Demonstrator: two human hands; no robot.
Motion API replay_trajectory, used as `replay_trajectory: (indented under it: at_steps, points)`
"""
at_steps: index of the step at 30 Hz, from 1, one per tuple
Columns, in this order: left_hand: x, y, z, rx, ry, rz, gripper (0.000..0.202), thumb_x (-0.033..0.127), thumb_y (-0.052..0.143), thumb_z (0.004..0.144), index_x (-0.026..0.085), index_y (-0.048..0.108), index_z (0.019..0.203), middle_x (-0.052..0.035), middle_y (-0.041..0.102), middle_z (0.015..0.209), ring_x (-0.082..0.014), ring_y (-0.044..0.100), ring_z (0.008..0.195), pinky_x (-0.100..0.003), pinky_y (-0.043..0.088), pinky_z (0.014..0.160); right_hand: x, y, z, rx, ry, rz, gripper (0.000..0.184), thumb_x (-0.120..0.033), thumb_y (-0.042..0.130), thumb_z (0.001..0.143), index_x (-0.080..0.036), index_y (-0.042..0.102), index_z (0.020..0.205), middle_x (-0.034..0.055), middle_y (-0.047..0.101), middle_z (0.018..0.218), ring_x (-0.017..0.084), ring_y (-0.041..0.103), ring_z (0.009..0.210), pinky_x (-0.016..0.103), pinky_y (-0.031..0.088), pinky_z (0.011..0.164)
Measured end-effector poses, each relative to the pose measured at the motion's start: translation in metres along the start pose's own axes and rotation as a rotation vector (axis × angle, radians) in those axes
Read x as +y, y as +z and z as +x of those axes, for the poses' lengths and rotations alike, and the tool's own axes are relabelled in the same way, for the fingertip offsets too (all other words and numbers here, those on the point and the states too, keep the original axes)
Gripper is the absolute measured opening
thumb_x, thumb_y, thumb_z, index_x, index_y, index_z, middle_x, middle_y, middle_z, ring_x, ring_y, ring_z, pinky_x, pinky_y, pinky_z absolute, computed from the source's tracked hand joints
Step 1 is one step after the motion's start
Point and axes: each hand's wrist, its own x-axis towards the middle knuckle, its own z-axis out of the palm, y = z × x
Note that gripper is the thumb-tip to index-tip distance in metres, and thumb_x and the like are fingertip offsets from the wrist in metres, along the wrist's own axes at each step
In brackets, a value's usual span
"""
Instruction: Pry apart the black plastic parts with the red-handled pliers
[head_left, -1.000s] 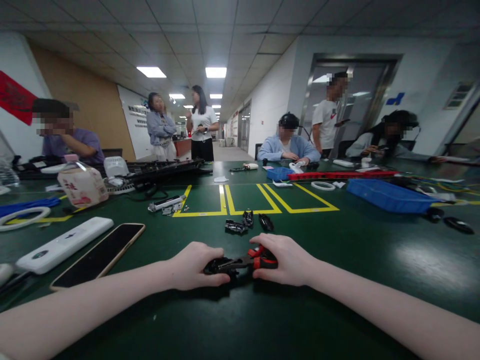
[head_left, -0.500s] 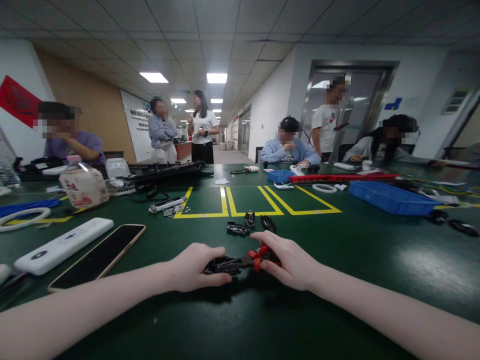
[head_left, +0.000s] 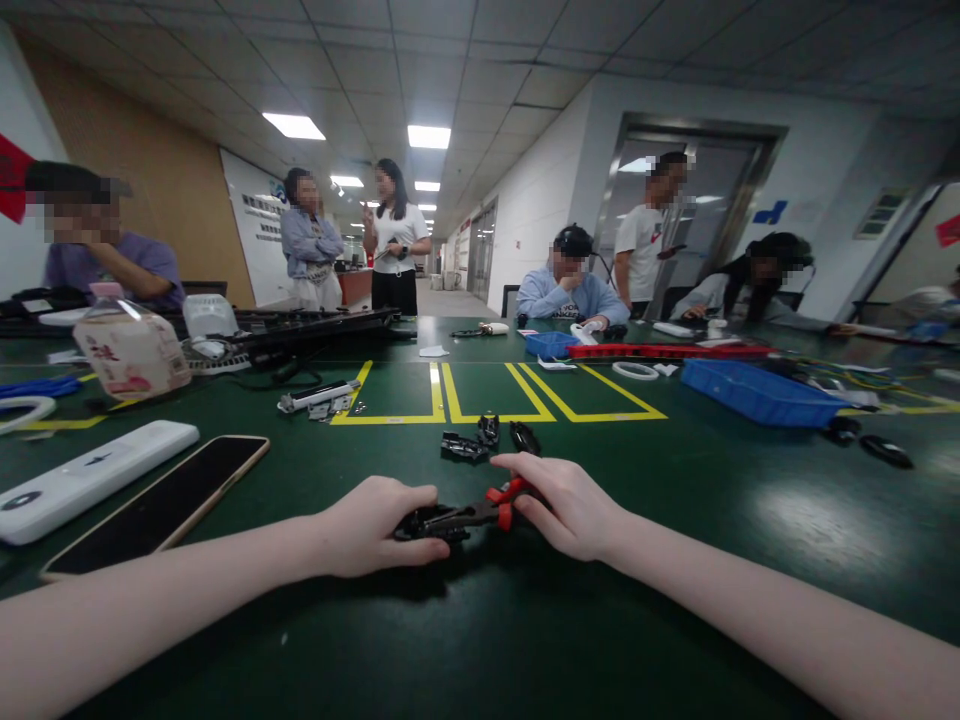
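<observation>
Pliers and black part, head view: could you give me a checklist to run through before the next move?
1. Left hand holding the black part: ok.
2. Right hand around the handles of the pliers: ok.
3. Pliers' tips biting the black part: cannot tell; they overlap in view, but contact is unclear.
4. Loose black pieces well away from the right hand: not ok; one lies just beyond it.
5. Phone clear of the left forearm: cannot tell; they overlap in view.

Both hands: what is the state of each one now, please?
Left hand: closed, holding a black part.
Right hand: closed loosely, holding red-handled pliers.
</observation>
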Motion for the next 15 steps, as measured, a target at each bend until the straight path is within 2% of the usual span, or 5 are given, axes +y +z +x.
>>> replay_trajectory:
  at_steps: [5, 9, 15]
  points:
    - [0.000, 0.001, 0.000, 0.000, 0.005, 0.007, 0.044, 0.064, 0.051, 0.092, 0.021, 0.056, 0.089, -0.0015, 0.063, 0.077, -0.0166, 0.056, 0.064, -0.025, 0.031, 0.056, -0.005, 0.002, 0.003, 0.008, 0.015, -0.055, 0.042, -0.041, 0.035, 0.100, -0.011, 0.056, 0.121, 0.0124, 0.071, 0.092, 0.024, 0.062, 0.076, 0.040, 0.043, 0.075]
    - [-0.001, 0.001, 0.000, 0.003, 0.007, 0.011, 0.046, 0.066, 0.050, 0.091, 0.020, 0.056, 0.091, -0.0025, 0.064, 0.079, -0.0174, 0.057, 0.066, -0.025, 0.032, 0.056, -0.010, 0.003, 0.005, -0.021, 0.031, -0.098, 0.039, -0.045, 0.037, 0.100, -0.015, 0.062, 0.098, 0.0103, 0.068, 0.087, 0.022, 0.057, 0.071, 0.043, 0.041, 0.079]
    - [-0.002, 0.001, 0.000, -0.003, 0.029, 0.015, 0.047, 0.067, 0.047, 0.092, 0.020, 0.054, 0.087, -0.0012, 0.062, 0.074, -0.0166, 0.055, 0.062, -0.025, 0.030, 0.055, -0.012, 0.001, 0.007, -0.018, 0.020, -0.144, 0.035, -0.036, 0.035, 0.100, -0.019, 0.063, 0.091, 0.0079, 0.066, 0.084, 0.024, 0.056, 0.085, 0.049, 0.034, 0.098]
